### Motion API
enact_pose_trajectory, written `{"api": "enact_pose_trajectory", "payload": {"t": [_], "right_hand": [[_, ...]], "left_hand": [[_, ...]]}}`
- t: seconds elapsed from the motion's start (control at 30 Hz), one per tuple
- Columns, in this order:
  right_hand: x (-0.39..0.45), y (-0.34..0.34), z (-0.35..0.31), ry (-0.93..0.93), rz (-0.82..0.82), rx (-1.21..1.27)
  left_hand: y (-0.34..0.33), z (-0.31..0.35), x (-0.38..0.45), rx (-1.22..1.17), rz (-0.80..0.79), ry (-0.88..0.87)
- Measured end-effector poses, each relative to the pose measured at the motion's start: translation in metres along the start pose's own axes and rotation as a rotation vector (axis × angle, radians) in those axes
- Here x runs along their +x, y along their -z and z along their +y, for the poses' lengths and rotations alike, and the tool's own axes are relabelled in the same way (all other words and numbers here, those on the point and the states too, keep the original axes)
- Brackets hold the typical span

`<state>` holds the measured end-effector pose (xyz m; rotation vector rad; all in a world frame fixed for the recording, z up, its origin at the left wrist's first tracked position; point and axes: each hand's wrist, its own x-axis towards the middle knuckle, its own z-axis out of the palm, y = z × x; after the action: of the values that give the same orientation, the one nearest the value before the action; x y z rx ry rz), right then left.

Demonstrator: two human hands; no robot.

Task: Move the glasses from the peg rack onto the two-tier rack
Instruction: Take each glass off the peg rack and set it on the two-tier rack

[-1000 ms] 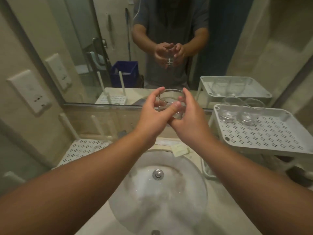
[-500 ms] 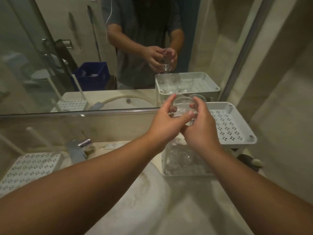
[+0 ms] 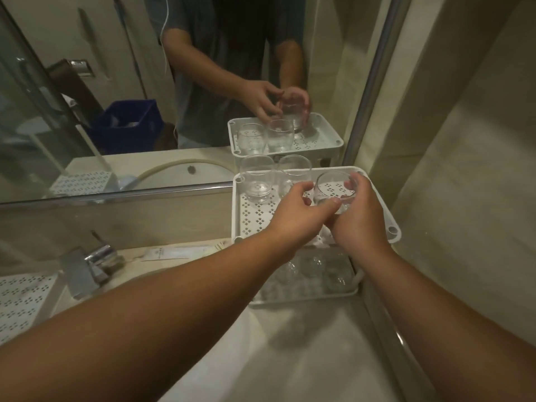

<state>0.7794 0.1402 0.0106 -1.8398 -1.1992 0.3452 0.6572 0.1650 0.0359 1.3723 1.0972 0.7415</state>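
Note:
My right hand (image 3: 358, 224) grips a clear glass (image 3: 333, 190) round its far side and holds it upright just over the back right of the white two-tier rack's top tier (image 3: 395, 231). Beside it, my left hand (image 3: 295, 219) has its fingers loosened and off the glass; only the thumb touches the near wall. Two more glasses (image 3: 256, 182) (image 3: 293, 175) stand upright along the tier's back edge. Several glasses (image 3: 313, 268) lie on the lower tier. The perforated white peg rack (image 3: 20, 300) sits at the far left, with no glass visible on it.
A chrome faucet (image 3: 95, 264) stands between the two racks, over the sink. A large mirror (image 3: 145, 97) behind the counter repeats the racks and my hands. A tiled wall (image 3: 464, 169) closes in right beside the two-tier rack.
Both hands carried the glass rightward from over the sink to the top tier. My left fingers have come off the glass, and my view swung right.

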Motion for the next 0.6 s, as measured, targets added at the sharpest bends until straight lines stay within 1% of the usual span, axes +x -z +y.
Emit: {"api": "enact_pose_trajectory", "payload": {"t": [0.3,0.6], "right_hand": [[0.02,-0.003,0.005,-0.039,-0.056,-0.051],[0.036,-0.006,0.003,-0.075,-0.025,-0.045]], "left_hand": [[-0.011,-0.007,0.013,-0.009,0.004,0.026],[-0.012,-0.013,0.024,-0.098,0.075,0.077]]}}
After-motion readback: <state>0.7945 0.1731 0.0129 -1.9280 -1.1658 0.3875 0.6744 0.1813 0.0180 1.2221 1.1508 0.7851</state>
